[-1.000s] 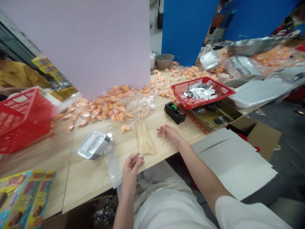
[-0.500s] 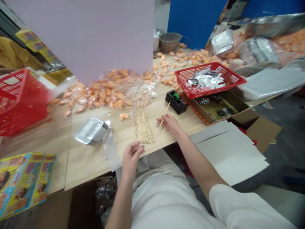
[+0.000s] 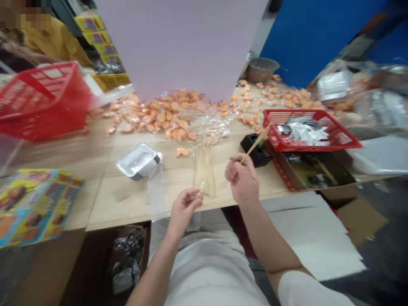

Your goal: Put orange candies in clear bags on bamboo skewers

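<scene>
Wooden skewers (image 3: pixel 254 148) stick up at a slant from my right hand (image 3: pixel 244 180), which is closed around them beside the tape dispenser. My left hand (image 3: pixel 187 207) is pinched at the table's front edge. A glint of clear plastic shows at its fingertips, and a clear plastic bag (image 3: pixel 196 222) seems to hang below it. Just beyond the left fingertips lies a flat bundle of wooden skewers (image 3: pixel 204 170), blurred by motion. A single wrapped orange piece (image 3: pixel 182 151) rests behind the bundle's left side.
Wrapped orange pieces (image 3: pixel 165 114) are heaped at the back. Foil trays (image 3: pixel 138 160) and printed boxes (image 3: pixel 38 204) lie left, near a red basket (image 3: pixel 47 102). A black tape dispenser (image 3: pixel 255 149) and red tray (image 3: pixel 312 146) of packets stand right. A person (image 3: pixel 54 38) is at far left.
My right hand has turned over and moved nearer, its skewers now pointing up and right. The left hand stays pinched by the bundle. The whole view has shifted as my head turned.
</scene>
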Action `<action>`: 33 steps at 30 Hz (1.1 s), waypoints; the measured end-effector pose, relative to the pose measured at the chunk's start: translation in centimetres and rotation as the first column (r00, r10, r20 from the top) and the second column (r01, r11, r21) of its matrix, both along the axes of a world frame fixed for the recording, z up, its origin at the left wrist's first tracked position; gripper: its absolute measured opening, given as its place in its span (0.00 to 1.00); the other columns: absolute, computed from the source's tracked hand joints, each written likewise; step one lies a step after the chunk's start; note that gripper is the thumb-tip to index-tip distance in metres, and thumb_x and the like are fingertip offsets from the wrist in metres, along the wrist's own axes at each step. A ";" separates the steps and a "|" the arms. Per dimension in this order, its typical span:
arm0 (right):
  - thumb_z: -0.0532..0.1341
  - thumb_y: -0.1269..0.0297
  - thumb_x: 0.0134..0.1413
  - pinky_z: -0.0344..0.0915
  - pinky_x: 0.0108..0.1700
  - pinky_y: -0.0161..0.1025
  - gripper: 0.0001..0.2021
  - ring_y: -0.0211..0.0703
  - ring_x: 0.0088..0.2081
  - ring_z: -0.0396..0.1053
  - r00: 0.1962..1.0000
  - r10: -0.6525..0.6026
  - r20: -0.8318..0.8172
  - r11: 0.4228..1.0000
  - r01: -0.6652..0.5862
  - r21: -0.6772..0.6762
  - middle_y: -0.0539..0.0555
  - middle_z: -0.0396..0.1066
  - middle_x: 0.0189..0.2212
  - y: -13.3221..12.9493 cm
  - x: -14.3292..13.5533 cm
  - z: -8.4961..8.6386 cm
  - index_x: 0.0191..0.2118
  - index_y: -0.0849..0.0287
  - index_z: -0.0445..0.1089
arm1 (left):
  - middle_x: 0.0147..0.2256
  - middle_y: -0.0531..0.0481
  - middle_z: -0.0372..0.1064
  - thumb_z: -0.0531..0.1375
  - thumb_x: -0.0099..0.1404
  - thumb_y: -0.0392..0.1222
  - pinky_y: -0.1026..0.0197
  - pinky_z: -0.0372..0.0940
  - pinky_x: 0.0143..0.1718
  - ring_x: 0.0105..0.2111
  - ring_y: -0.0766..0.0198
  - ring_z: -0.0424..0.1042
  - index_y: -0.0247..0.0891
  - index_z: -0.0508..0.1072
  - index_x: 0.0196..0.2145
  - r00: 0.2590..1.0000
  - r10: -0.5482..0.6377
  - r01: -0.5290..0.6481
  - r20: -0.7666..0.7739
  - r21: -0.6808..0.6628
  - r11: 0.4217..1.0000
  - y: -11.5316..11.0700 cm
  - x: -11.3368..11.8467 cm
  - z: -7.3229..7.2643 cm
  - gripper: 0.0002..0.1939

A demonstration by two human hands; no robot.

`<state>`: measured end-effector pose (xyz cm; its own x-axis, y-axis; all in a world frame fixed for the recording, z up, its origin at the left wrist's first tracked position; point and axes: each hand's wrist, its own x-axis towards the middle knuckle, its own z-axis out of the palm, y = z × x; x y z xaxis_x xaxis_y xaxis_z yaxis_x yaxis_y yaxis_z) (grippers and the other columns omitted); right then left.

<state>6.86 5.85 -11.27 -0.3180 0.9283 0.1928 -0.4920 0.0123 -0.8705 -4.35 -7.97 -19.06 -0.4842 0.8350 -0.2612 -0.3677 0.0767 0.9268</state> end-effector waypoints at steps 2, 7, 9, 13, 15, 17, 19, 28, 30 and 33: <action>0.62 0.62 0.54 0.44 0.17 0.29 0.05 0.29 0.15 0.46 1.000 -0.011 0.028 1.000 0.012 -0.011 0.39 0.48 0.14 -0.3 -0.4 -0.2 0.32 0.55 0.66 | 0.29 0.51 0.76 0.70 0.52 0.44 0.62 0.68 0.38 0.31 0.66 0.74 0.37 0.74 0.39 1.000 0.016 -0.016 -0.001 -0.015 1.000 -0.1 -0.1 0.0 0.17; 0.54 0.50 0.61 0.56 0.21 0.33 0.17 0.34 0.19 0.57 0.988 -0.002 0.153 0.996 -0.013 0.093 0.46 0.58 0.17 0.0 0.3 -0.6 0.32 0.57 0.71 | 0.28 0.52 0.75 0.71 0.51 0.45 0.63 0.68 0.38 0.30 0.67 0.73 0.37 0.74 0.38 0.999 0.016 -0.015 0.038 -0.023 1.000 -0.2 -0.4 0.3 0.19; 0.53 0.47 0.62 0.62 0.26 0.36 0.20 0.37 0.25 0.64 0.969 -0.046 0.242 0.979 -0.004 0.205 0.50 0.65 0.23 0.2 0.8 -0.5 0.32 0.57 0.71 | 0.27 0.52 0.75 0.71 0.50 0.45 0.62 0.67 0.38 0.29 0.67 0.73 0.37 0.74 0.38 0.998 0.011 -0.010 0.056 -0.014 1.000 0.0 -0.3 0.4 0.19; 0.53 0.44 0.62 0.56 0.18 0.34 0.20 0.35 0.16 0.58 0.957 -0.052 0.285 0.975 -0.013 0.222 0.46 0.59 0.16 0.6 1.6 -0.7 0.31 0.55 0.68 | 0.26 0.53 0.74 0.71 0.49 0.45 0.61 0.67 0.38 0.29 0.66 0.73 0.36 0.74 0.37 0.997 0.006 -0.008 0.078 0.016 1.000 0.5 0.0 0.5 0.19; 0.53 0.44 0.62 0.59 0.17 0.34 0.19 0.37 0.15 0.60 0.966 0.011 0.260 0.986 -0.053 0.156 0.45 0.60 0.15 0.8 1.6 -1.1 0.31 0.54 0.67 | 0.26 0.52 0.74 0.72 0.49 0.46 0.61 0.67 0.38 0.28 0.66 0.73 0.36 0.73 0.37 0.996 -0.016 0.014 0.084 0.026 1.000 0.6 0.1 0.6 0.20; 0.53 0.44 0.62 0.67 0.23 0.38 0.19 0.39 0.20 0.67 0.973 0.049 0.226 0.988 -0.080 0.131 0.47 0.65 0.19 1.0 1.3 -1.4 0.30 0.54 0.67 | 0.27 0.51 0.75 0.72 0.48 0.46 0.60 0.67 0.36 0.27 0.66 0.72 0.36 0.73 0.37 0.995 -0.042 0.039 0.086 0.034 0.999 0.6 0.1 0.6 0.20; 0.54 0.46 0.62 0.72 0.35 0.43 0.20 0.41 0.29 0.71 0.984 0.034 0.173 0.986 -0.061 0.157 0.50 0.69 0.24 1.1 1.0 -1.6 0.27 0.55 0.67 | 0.28 0.51 0.75 0.72 0.48 0.45 0.60 0.67 0.36 0.27 0.66 0.72 0.36 0.74 0.37 0.995 -0.065 0.062 0.079 0.038 0.997 0.4 0.2 0.5 0.21; 0.60 0.56 0.58 0.41 0.15 0.30 0.11 0.30 0.13 0.39 0.986 0.165 -0.019 0.979 -0.166 -0.117 0.40 0.41 0.12 1.5 1.8 -1.0 0.28 0.55 0.70 | 0.27 0.50 0.74 0.72 0.49 0.46 0.60 0.67 0.36 0.27 0.65 0.72 0.36 0.74 0.38 0.992 -0.112 0.110 0.060 0.040 0.993 0.0 0.7 -0.1 0.20; 0.59 0.56 0.58 0.40 0.15 0.30 0.12 0.30 0.13 0.37 0.985 0.172 -0.012 0.982 -0.172 -0.081 0.40 0.39 0.11 1.4 2.0 -1.0 0.26 0.55 0.69 | 0.28 0.50 0.74 0.72 0.50 0.46 0.60 0.67 0.36 0.28 0.65 0.73 0.36 0.74 0.39 0.990 -0.129 0.126 0.050 0.057 0.990 0.2 0.9 0.0 0.20; 0.56 0.52 0.60 0.51 0.18 0.33 0.16 0.34 0.15 0.51 0.992 0.115 0.054 0.993 -0.115 -0.002 0.45 0.53 0.13 1.3 1.9 -1.2 0.27 0.55 0.71 | 0.28 0.50 0.74 0.71 0.50 0.45 0.60 0.68 0.37 0.29 0.65 0.73 0.36 0.75 0.39 0.989 -0.139 0.138 0.041 0.040 0.990 0.3 0.9 0.3 0.19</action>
